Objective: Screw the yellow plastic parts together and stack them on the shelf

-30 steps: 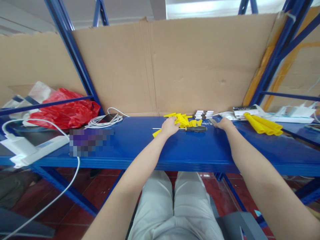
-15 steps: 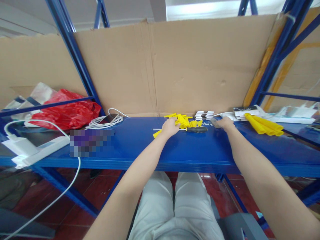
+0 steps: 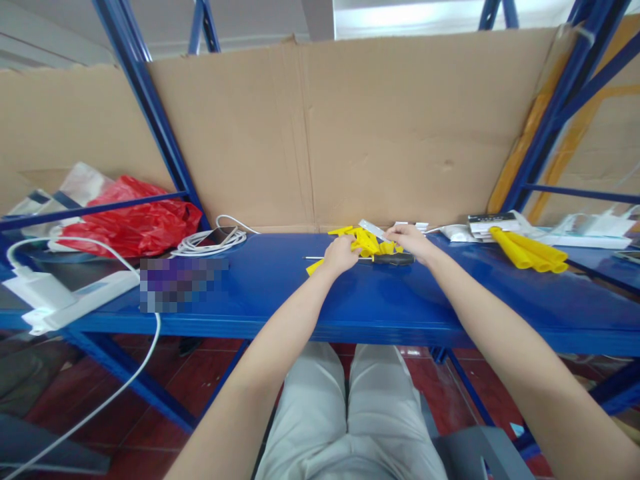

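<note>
My left hand (image 3: 341, 255) rests at the left side of a heap of yellow pieces (image 3: 367, 241). Its fingers are curled onto a yellow piece, though they partly hide it. Another yellow piece (image 3: 315, 267) pokes out beside that hand. Pinched in my right hand (image 3: 411, 240) is a flat, pale strip (image 3: 373, 230), slanting over the heap toward my left hand. A screwdriver (image 3: 394, 259) with a black handle lies in front of the heap, its shaft passing behind my left fingers. Small white boxes (image 3: 419, 226) are mostly hidden behind my right hand.
At the right lie rolled yellow sheets (image 3: 527, 250) by a stack of boxes (image 3: 493, 225) and a power strip (image 3: 585, 238). Leftward are a coiled white cable (image 3: 210, 243), a red plastic bag (image 3: 135, 217) and another power strip (image 3: 95, 300). Cardboard (image 3: 400, 133) backs the blue shelf (image 3: 390, 300).
My right hand has moved left from beside the white boxes to the yellow heap, bringing the pale strip with it. My left hand has stayed almost still.
</note>
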A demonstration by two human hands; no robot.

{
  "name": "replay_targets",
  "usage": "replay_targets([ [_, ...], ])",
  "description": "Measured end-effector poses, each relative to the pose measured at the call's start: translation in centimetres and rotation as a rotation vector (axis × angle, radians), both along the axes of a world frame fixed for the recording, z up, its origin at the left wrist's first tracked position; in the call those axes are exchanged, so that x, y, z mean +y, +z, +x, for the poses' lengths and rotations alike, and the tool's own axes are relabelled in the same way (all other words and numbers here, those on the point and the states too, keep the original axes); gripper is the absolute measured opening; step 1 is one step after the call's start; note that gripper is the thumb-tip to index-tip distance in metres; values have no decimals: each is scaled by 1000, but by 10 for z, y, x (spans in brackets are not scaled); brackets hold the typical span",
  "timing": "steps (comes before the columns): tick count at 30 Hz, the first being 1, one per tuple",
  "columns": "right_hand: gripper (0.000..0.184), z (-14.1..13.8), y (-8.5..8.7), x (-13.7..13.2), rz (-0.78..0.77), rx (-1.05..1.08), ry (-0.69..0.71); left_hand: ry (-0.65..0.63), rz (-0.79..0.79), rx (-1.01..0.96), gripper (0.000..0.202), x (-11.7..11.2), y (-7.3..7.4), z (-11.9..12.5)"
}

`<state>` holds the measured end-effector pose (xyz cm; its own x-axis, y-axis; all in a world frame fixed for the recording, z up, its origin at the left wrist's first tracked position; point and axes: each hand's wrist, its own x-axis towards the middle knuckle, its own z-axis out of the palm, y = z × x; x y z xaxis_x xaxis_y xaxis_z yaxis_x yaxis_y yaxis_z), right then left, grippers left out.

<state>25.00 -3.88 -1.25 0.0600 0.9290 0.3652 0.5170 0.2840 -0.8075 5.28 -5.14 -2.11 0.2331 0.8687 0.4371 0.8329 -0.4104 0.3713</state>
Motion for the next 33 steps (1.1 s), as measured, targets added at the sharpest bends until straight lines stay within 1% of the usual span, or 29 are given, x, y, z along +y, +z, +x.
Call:
replay_targets([
  [2, 23, -16, -3, -5, -7, 15, 86, -8, 13, -12, 28, 0, 0, 0],
  [3, 23, -21, -4, -7, -5, 10, 95, -11, 17, -17, 28, 0, 0, 0],
  [7, 18, -32, -7, -10, 14, -5, 30, -6, 17, -18, 31, -1, 1, 0],
  [10, 18, -32, -7, -10, -8, 22, -13, 9, 25, -8, 31, -3, 1, 1],
  [12, 20, -32, -6, -11, -56, 44, -18, 21, 30, -3, 32, -3, 2, 1],
  [15, 21, -32, -3, -15, -137, 68, 7, 34, 25, -2, 33, -4, 2, 1],
  [17, 20, -31, -1, -18, -158, 91, 45, 31, 19, -4, 35, -4, 2, 2],
  [21, 17, -31, 1, -22, -180, 145, 107, -2, 33, 5, 45, -4, 2, 1],
  [24, 18, -31, 3, -24, -200, 168, 108, -51, 70, 50, 54, -5, 1, 1],
  [28, 22, -32, 5, -25, -229, 209, 121, -106, 97, 164, 50, -7, 0, -1],
  [33, 21, -31, 5, -25, -258, 275, 154, -115, 112, 250, 49, -7, 0, -2],
])
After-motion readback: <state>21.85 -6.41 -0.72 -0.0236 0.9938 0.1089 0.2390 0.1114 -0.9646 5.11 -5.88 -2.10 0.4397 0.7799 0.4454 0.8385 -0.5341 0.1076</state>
